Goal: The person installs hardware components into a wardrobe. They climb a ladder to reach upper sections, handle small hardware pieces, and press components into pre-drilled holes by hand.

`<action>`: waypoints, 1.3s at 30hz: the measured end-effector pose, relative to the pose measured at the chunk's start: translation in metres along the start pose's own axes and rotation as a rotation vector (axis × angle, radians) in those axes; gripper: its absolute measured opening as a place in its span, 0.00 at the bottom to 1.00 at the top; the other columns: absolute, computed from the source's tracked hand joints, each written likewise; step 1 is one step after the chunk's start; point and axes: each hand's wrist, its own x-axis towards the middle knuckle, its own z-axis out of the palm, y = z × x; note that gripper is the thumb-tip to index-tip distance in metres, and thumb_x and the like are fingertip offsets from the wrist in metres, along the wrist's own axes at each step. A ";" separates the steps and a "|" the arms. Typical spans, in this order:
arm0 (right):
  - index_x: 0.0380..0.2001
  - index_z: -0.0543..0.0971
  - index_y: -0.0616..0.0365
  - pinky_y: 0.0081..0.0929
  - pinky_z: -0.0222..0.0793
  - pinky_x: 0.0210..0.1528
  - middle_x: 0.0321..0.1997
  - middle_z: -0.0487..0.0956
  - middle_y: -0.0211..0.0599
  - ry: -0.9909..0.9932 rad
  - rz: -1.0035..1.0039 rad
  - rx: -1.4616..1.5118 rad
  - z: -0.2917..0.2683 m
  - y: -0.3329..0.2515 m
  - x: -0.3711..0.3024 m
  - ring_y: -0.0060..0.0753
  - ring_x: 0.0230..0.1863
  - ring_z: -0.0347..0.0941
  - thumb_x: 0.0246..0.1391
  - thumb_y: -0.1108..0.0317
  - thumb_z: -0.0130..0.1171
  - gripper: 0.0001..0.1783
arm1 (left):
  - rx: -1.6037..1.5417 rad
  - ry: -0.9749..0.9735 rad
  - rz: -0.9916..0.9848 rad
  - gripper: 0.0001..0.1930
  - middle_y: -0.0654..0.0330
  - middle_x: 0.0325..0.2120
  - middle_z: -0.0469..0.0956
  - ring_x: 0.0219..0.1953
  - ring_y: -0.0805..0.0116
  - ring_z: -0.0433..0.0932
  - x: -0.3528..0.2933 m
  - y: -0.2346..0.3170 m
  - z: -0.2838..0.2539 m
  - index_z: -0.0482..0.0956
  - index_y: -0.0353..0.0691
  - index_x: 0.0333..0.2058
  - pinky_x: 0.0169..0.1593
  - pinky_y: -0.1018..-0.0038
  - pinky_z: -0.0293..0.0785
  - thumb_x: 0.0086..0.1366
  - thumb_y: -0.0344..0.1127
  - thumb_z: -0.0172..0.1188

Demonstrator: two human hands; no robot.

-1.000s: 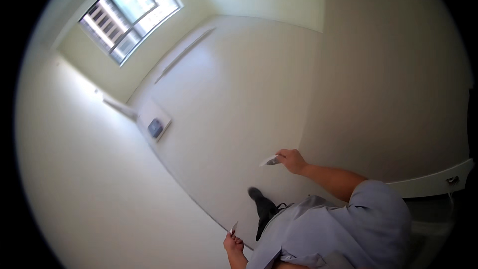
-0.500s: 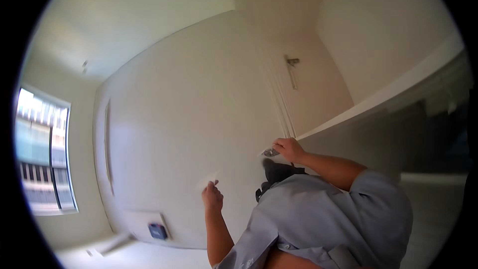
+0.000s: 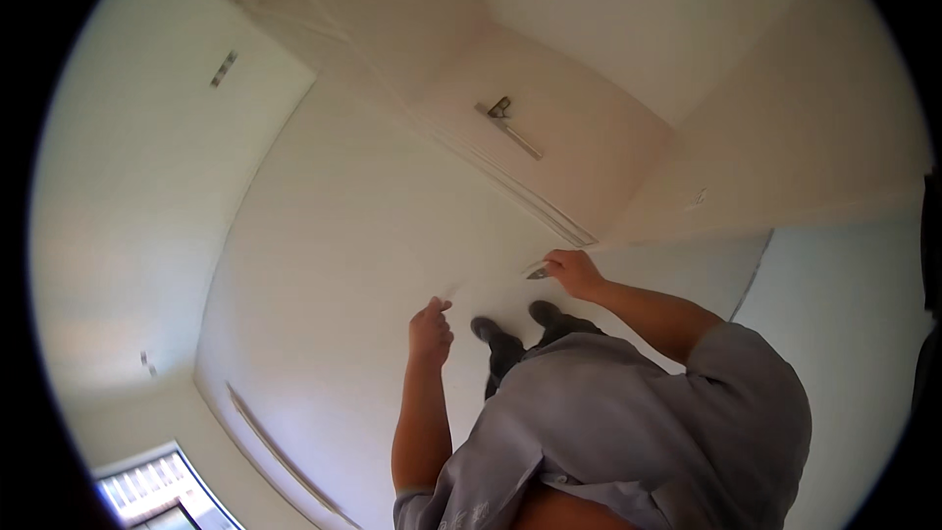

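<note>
Pale floor (image 3: 343, 226) spreads below both hands (image 3: 430, 334) (image 3: 577, 275); a window (image 3: 162, 491) glows.

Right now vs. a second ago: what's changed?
The view swung right: the window slid from upper left to lower left, the dark box left the picture, and the long tool came in near the top. The left hand moved forward, away from the body. Both shoes show now.

Unchanged: the right hand's grip on its small tool; a pale piece, blurred, at the left hand.
</note>
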 end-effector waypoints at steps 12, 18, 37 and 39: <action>0.42 0.82 0.62 0.30 0.72 0.36 0.28 0.82 0.42 0.679 0.561 0.088 0.171 -0.125 -0.037 0.33 0.29 0.77 0.61 0.61 0.58 0.15 | 0.486 -0.369 0.251 0.21 0.73 0.15 0.57 0.12 0.79 0.53 0.200 0.315 -0.008 0.83 0.33 0.38 0.15 0.77 0.50 0.71 0.49 0.54; 0.41 0.83 0.62 0.27 0.71 0.33 0.26 0.82 0.37 0.703 0.616 0.199 0.223 -0.108 0.012 0.24 0.29 0.75 0.61 0.63 0.59 0.13 | 0.668 -0.263 0.194 0.26 0.71 0.13 0.57 0.13 0.77 0.55 0.294 0.320 -0.020 0.84 0.32 0.39 0.16 0.75 0.52 0.73 0.53 0.50; 0.44 0.83 0.51 0.47 0.75 0.52 0.43 0.84 0.45 0.707 0.793 0.005 0.157 0.069 0.452 0.53 0.46 0.80 0.62 0.59 0.52 0.15 | 0.256 0.247 -0.449 0.23 0.72 0.14 0.54 0.13 0.80 0.51 0.224 0.237 -0.254 0.76 0.35 0.39 0.15 0.81 0.49 0.74 0.53 0.51; 0.45 0.83 0.50 0.48 0.75 0.51 0.44 0.84 0.44 0.715 0.774 0.031 0.157 0.074 0.468 0.53 0.46 0.80 0.62 0.58 0.52 0.15 | 0.249 0.257 -0.447 0.23 0.72 0.15 0.54 0.13 0.80 0.52 0.226 0.239 -0.247 0.76 0.35 0.38 0.16 0.81 0.49 0.74 0.54 0.51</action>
